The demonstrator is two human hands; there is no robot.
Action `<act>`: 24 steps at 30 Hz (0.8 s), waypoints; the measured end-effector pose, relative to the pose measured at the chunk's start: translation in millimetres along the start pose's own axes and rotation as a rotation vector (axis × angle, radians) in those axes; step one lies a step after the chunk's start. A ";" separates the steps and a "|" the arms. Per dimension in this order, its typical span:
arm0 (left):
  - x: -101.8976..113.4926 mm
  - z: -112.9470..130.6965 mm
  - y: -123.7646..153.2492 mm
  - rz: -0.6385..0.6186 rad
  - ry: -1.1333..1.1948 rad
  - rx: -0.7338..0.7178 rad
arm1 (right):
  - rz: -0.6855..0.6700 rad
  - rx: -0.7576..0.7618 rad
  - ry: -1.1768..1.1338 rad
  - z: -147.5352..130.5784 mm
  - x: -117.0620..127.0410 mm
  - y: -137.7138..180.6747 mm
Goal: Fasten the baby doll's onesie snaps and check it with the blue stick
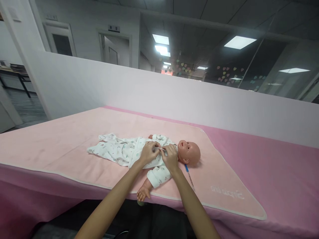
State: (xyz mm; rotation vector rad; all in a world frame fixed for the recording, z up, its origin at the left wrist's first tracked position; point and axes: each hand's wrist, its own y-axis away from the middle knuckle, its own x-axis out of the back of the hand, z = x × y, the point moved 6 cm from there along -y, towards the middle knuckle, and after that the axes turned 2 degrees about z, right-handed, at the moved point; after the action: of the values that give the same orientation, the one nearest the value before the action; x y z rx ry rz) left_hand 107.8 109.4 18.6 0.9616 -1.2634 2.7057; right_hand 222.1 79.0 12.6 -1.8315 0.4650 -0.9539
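A baby doll [189, 152] lies on its back on a light pink blanket [74, 139], head to the right, dressed in a white printed sleepsuit [117, 151]. My left hand [148, 152] and my right hand [170, 157] rest on the doll's chest near the collar. Both have fingers pinched together on the front of the sleepsuit, with a thin white strip stretched between them. One doll arm [149, 186] reaches toward the near table edge.
A thin pen-like stick with a blue tip [188, 174] lies on the blanket just below the doll's head. The blanket covers a darker pink table [274, 159]. A low white partition [174, 96] runs behind the table, with glass walls beyond.
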 end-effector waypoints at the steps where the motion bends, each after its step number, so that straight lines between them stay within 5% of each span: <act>1: -0.5 -0.4 0.0 0.000 0.000 0.002 | -0.001 0.006 0.001 -0.7 0.3 -0.3; 9: 7.2 -0.7 0.9 0.046 -0.035 0.007 | 0.002 0.015 0.008 -3.4 3.3 -0.9; 17: 37.6 -28.6 13.3 0.001 -0.182 -0.007 | 0.007 -0.010 -0.020 -7.2 6.6 -1.5; 24: 35.8 -19.7 22.7 -0.019 -0.220 -0.026 | 0.005 -0.019 -0.004 -9.3 8.2 -3.2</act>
State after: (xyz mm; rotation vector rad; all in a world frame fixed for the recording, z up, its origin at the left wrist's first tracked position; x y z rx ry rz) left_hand 62.6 99.1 12.3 1.2914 -1.3093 2.6203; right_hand 219.6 69.4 20.7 -1.8487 0.4770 -0.9452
